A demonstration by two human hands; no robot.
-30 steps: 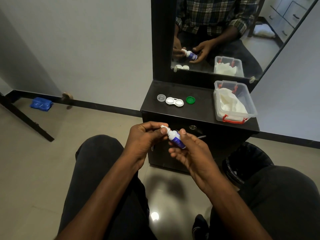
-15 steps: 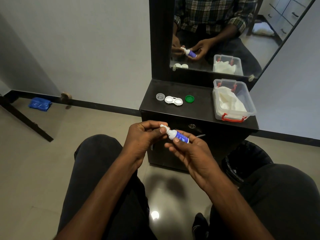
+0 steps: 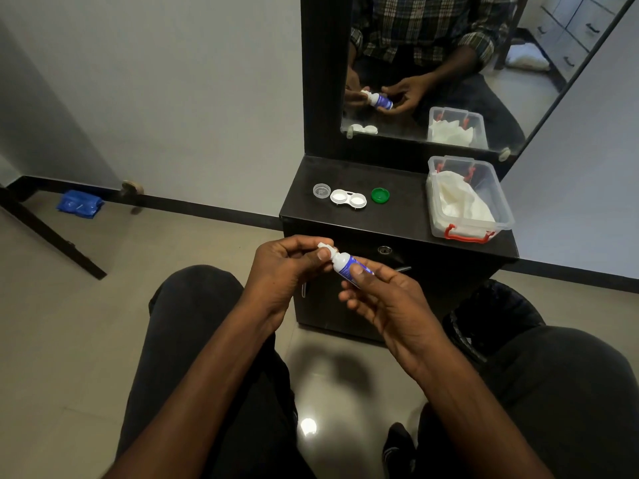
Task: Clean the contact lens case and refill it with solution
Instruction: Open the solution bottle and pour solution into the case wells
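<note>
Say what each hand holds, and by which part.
Right hand holds the bottle by its body; left hand pinches its cap.

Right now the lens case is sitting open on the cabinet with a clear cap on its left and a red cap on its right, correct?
Not quite: the head view shows the cap right of the open lens case is green, not red. The clear cap on its left and the cabinet are as you said.

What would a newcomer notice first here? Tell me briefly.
The two hands at centre: the right hand holds a small blue-labelled bottle while the left hand pinches its white cap. Beyond, on the black cabinet top, lies the open white lens case between a clear cap and a green cap.
</note>
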